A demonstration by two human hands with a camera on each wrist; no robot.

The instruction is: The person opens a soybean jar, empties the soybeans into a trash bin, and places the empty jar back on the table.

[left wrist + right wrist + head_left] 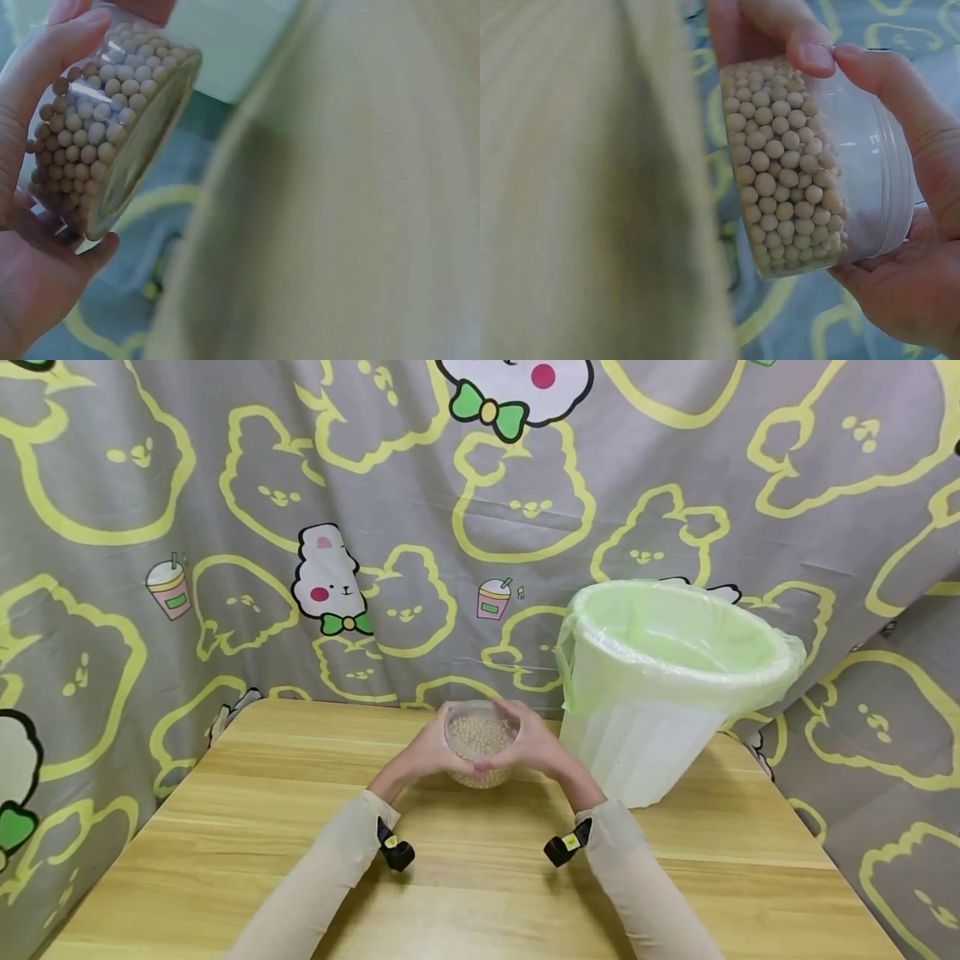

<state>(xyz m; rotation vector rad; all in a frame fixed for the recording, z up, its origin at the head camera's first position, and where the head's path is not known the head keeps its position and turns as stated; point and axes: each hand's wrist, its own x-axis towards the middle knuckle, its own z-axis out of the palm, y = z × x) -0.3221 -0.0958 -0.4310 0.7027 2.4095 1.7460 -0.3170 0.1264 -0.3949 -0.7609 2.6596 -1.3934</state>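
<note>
Both hands hold a clear round plastic jar [480,737], part filled with small beige balls [780,165]. My left hand [431,745] grips its left side and my right hand [531,742] its right side, with the thumbs meeting at the front. In the right wrist view the ridged rim of the jar [891,187] shows beside the right hand [922,142]. The left wrist view shows its flat base [142,150] held off the wooden table, with the left hand [30,270] curled round the wall. Some far fingers are hidden behind the jar.
A white bin [637,752] with a pale green liner [675,618] over its rim stands on the table [465,893], right of the hands. Behind hangs a grey curtain [405,510] with yellow cartoon outlines. Each wrist wears a small black camera [397,853].
</note>
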